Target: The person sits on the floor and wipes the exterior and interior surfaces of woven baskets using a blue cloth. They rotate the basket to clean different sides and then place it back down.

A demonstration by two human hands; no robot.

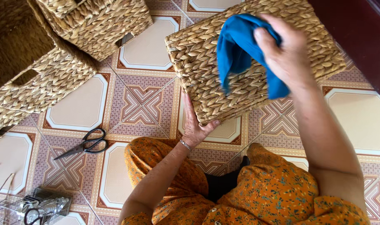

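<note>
A woven basket [248,58] is gripped at its lower edge by the left hand [194,125], while a blue cloth [236,50] is pressed against its side by the right hand [283,50]. Two more woven baskets [73,50] are seen top left on the tiled floor [140,100]. Black scissors [88,143] are laid nearby, a wire rack [40,206] at bottom left.

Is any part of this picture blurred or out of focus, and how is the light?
Head view: the blue cloth and the right hand on it look slightly smeared; the woven basket, the left hand and the scissors are sharp; the light is soft and even, with faint shadows on the floor tiles and no glare.
</note>
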